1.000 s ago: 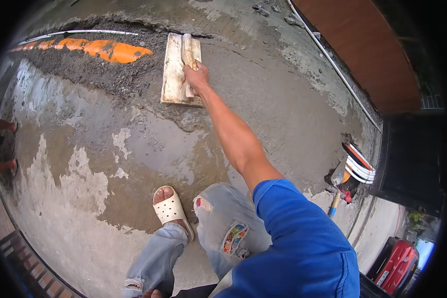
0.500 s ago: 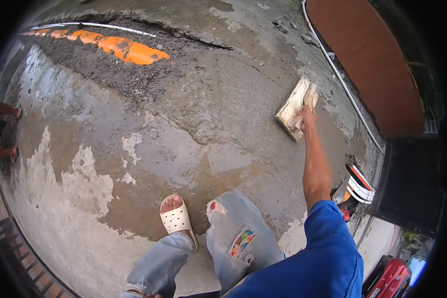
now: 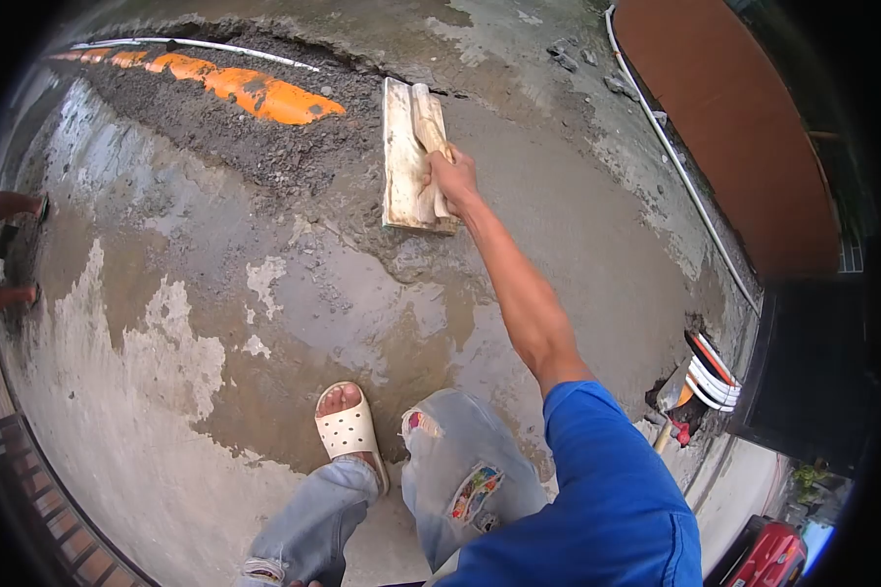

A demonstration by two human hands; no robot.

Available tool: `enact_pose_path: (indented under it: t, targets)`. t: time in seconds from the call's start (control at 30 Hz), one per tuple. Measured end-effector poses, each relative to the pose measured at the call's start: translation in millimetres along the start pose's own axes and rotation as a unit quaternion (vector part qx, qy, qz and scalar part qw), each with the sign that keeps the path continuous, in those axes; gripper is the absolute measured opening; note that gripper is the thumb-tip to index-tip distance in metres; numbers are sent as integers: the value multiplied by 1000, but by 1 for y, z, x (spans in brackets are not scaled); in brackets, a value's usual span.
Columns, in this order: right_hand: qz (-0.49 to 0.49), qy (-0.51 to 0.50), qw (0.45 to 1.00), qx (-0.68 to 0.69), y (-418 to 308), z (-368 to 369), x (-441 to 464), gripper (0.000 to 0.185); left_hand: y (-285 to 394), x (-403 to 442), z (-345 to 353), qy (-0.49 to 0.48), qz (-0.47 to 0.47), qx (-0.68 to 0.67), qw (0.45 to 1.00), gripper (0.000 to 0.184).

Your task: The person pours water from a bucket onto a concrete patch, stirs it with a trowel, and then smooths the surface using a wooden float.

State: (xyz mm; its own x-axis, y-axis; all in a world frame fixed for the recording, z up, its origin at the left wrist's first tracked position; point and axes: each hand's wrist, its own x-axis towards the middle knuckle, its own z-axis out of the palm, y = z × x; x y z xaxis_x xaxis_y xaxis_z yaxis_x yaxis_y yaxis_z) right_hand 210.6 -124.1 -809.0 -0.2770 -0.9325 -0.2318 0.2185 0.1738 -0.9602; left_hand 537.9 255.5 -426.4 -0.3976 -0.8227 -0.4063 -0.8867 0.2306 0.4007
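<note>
the right arm (image 3: 524, 293) is slanting out from a blue sleeve (image 3: 607, 460), the right hand (image 3: 454, 181) wrapping its fingers (image 3: 437, 166) round the handle (image 3: 426, 117) of a float (image 3: 399, 161). the float, a flat, scuffed, pale board, is resting beneath them on wet concrete (image 3: 558, 215). left of the fingers, a rounded orange pipe (image 3: 274, 100) is lying in a gritty trench (image 3: 225, 145). well to their right, a hole (image 3: 693, 325) is holding curved white pipes (image 3: 710, 387). the left hand (image 3: 305, 584) is barely showing; its grip cannot be told.

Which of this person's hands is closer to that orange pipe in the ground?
The right: the right hand grips a float, lower and to the right of the orange pipe; the left hand barely shows at the picture's bottom edge, much farther away.
</note>
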Motion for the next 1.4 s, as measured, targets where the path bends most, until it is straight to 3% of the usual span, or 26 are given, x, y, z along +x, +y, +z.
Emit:
enact_pose_path:
  t: [0.03,0.2,0.27,0.33,0.47,0.63,0.7,0.73,0.8,0.87,0.97,1.03,1.1,1.13,1.2,1.27,1.3,1.4]
  targets:
    - [11,25,999,24,-12,-9,-45,35,-1,-1,-1,-2,-12,1,1000,41]
    - [8,168,986,21,15,-96,-226,38,1,3,-5,8,-6,-29,1000,42]
    - [18,195,980,31,37,-100,-248,42,1,3,-3,4,-12,-21,1000,43]
    - [-37,291,952,84,60,-72,-258,48,0,4,-3,-3,-13,-9,1000,43]
    - [-42,261,944,198,79,12,-197,50,1,3,-2,-26,-28,-16,999,44]
    - [-130,254,928,241,70,120,-68,68,2,-1,0,-28,-40,-21,999,45]
    - [-94,309,932,166,79,154,-6,69,3,-4,2,-29,-41,-28,998,45]
    - [-58,259,945,193,62,160,-3,68,3,-5,2,-33,-34,-27,998,45]
    - [-28,209,953,219,35,153,-3,68,4,-7,1,-35,-41,-23,998,45]
    - [-65,120,958,251,28,123,-17,47,0,-10,3,-24,-43,-22,999,45]
    - [-54,67,994,75,-11,36,-104,44,-2,-14,2,-7,-55,-26,998,46]
    - [-75,85,989,-95,-10,-23,-149,51,-3,-17,3,0,-48,-35,998,46]
    - [-75,149,983,-80,14,-58,-179,56,-3,-18,5,6,-50,-43,998,47]
    - [-75,147,983,-80,30,-61,-184,56,-3,-18,4,11,-47,-42,998,46]
    - [-69,253,965,20,58,-55,-191,61,0,-19,4,16,-42,-37,998,46]
    - [-67,279,958,-14,68,-11,-182,64,2,-19,6,14,-40,-35,998,46]
    - [-78,240,964,-85,93,-3,-160,70,1,-18,7,7,-32,-31,999,46]
    - [-50,226,970,-74,90,88,-106,82,5,-19,13,-16,-44,-24,999,45]
